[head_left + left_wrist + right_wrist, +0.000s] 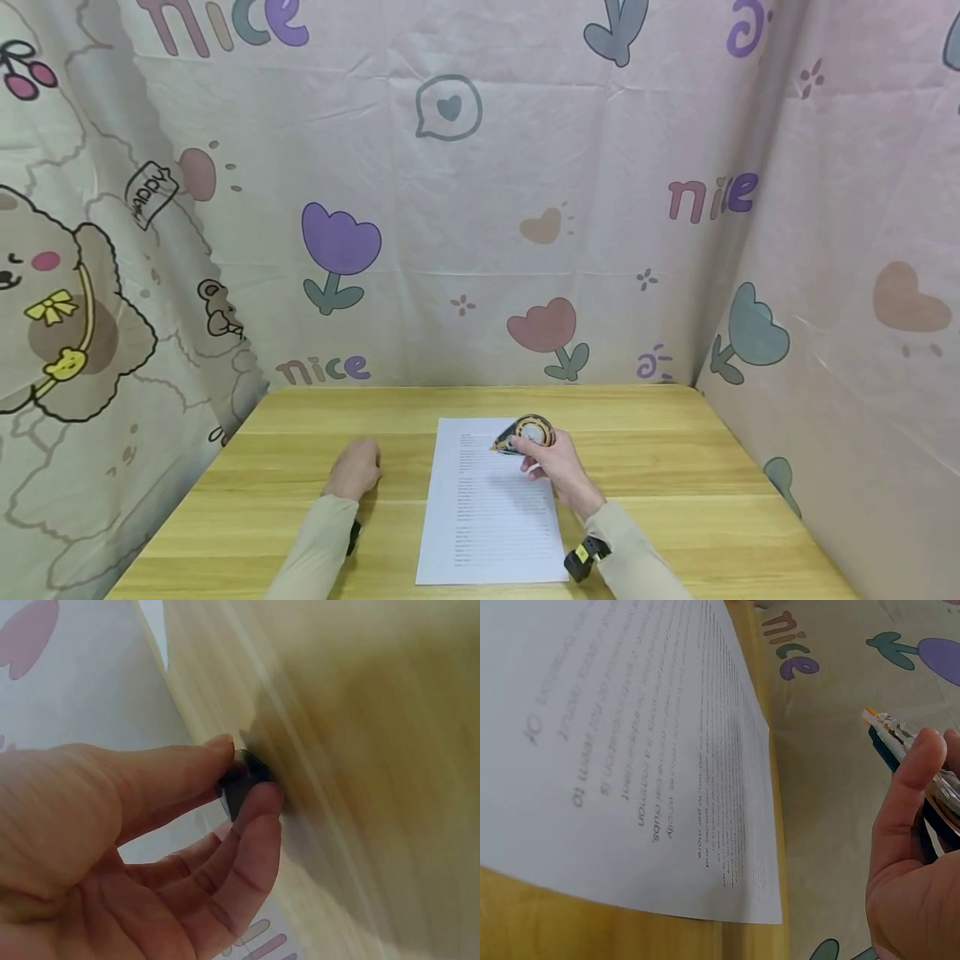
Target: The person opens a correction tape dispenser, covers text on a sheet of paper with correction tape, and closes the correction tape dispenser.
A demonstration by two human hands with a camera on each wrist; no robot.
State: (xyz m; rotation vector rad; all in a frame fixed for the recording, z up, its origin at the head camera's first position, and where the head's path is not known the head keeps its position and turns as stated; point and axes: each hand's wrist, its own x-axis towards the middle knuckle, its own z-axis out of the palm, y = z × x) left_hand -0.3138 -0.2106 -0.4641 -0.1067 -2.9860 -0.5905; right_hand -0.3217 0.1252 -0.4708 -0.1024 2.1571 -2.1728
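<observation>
My right hand [564, 473] holds a correction tape dispenser [534, 430] above the upper right part of a printed sheet of paper [487, 508]. Its round body is black and gold with a clear window, and the narrow tip points left. In the right wrist view, an orange end shows on the dispenser [889, 735] beyond the thumb. Left of the paper, my left hand [356, 469] is close over the table. The left wrist view shows its thumb and fingers pinching a small dark translucent cap [244, 784]; the head view hides this piece behind the hand.
The paper lies on a light wooden table [645, 467]. Behind the table and at both sides hang pale curtains [450, 217] printed with flowers, hearts and words. A small black device [587, 557] is strapped to the right wrist.
</observation>
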